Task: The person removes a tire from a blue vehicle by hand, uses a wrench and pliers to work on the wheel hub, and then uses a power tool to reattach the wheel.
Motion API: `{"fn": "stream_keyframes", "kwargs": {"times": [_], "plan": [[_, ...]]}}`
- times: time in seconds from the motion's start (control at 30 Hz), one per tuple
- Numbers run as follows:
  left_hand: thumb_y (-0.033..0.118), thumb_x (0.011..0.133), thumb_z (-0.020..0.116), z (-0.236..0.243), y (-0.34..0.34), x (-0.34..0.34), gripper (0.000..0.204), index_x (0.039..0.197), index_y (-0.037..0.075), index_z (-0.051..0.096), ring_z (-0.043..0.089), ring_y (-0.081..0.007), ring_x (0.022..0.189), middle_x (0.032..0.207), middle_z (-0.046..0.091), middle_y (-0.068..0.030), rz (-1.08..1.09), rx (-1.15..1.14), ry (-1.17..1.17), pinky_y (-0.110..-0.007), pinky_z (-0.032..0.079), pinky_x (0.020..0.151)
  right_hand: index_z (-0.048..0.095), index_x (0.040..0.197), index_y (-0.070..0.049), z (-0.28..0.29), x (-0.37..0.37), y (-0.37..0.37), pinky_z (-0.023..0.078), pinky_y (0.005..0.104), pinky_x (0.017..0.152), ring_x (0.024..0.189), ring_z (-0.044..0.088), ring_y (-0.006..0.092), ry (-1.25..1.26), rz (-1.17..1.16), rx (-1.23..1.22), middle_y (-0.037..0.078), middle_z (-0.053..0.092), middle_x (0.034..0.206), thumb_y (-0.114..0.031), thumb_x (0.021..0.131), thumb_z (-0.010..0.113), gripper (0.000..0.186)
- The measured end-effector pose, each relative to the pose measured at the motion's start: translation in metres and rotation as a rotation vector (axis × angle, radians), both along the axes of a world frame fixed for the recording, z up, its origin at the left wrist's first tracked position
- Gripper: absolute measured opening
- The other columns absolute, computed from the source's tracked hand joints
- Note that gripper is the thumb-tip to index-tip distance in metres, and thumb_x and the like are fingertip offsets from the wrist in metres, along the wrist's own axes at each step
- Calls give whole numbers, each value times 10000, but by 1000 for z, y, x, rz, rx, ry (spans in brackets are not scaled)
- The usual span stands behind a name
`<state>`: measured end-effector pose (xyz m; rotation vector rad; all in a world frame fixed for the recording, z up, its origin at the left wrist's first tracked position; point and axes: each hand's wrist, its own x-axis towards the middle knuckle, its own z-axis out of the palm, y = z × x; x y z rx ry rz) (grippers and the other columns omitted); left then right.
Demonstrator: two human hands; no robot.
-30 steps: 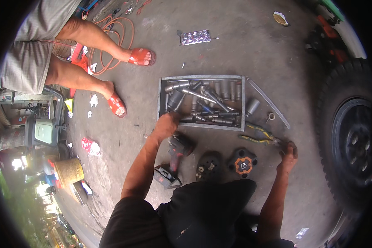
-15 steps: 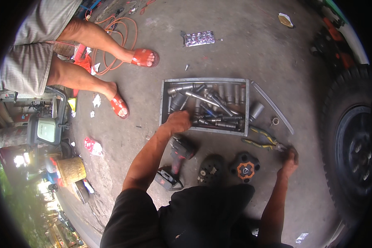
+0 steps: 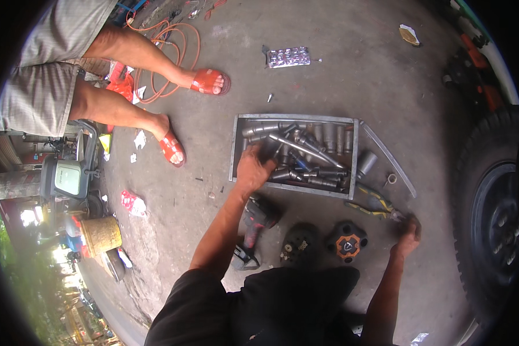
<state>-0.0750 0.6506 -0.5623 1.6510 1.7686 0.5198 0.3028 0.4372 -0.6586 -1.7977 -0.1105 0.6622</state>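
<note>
A grey metal tray (image 3: 234,151) on the floor in front of me is filled with sockets, extension bars and a ratchet-like handle. My left hand (image 3: 255,168) is in its left part, thumb and fingers around a dark large socket (image 3: 269,150). Off the tray's lower right corner, my right hand (image 3: 409,237) is closed low over the floor. What it holds, if anything, is too dark to make out. Beside its fingers lie pliers (image 3: 380,203) with yellow-and-dark handles, jaws toward the hand.
Nearer me lie a cordless impact wrench (image 3: 258,214), a dark round part with small pieces (image 3: 299,247) and a black-and-orange hub cap (image 3: 348,245). Right of the tray are a loose socket (image 3: 367,164), a ring (image 3: 391,179) and a flat metal strip (image 3: 389,155). A wheel (image 3: 493,219) stands right; another person's sandalled feet (image 3: 210,82) are left.
My left hand has reached further into the tray, its fingers now at the large socket, which has shifted right. My right hand stays low beside the pliers. The view has shifted slightly.
</note>
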Motion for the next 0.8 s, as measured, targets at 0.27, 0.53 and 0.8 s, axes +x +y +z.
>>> {"fn": "stream_keyframes", "kwargs": {"times": [0.27, 0.53, 0.8], "plan": [[94, 751, 656, -38, -17, -26, 459, 1175, -26, 525, 571, -297, 1005, 1082, 590, -175, -57, 154, -16, -352, 453, 879, 614, 1101, 10, -9, 5, -4, 477, 311, 767, 868, 598, 188, -97, 40, 20, 95, 635, 1016, -242, 880, 514, 350], [-23, 764, 560, -13, -8, 28, 255, 1013, -32, 619, 606, -188, 935, 978, 651, -128, -8, -77, -392, -284, 465, 819, 598, 1106, 4, -7, 4, -10, 482, 306, 722, 820, 592, 178, -71, 51, 82, 82, 628, 987, -290, 871, 533, 382], [53, 811, 601, -48, 58, -8, 366, 1165, -16, 534, 618, -259, 954, 1060, 624, -192, -110, 146, 479, -327, 485, 816, 585, 1130, 7, 0, 4, -8, 480, 308, 747, 854, 585, 176, 23, 62, 69, 86, 622, 984, -303, 882, 526, 401]]}}
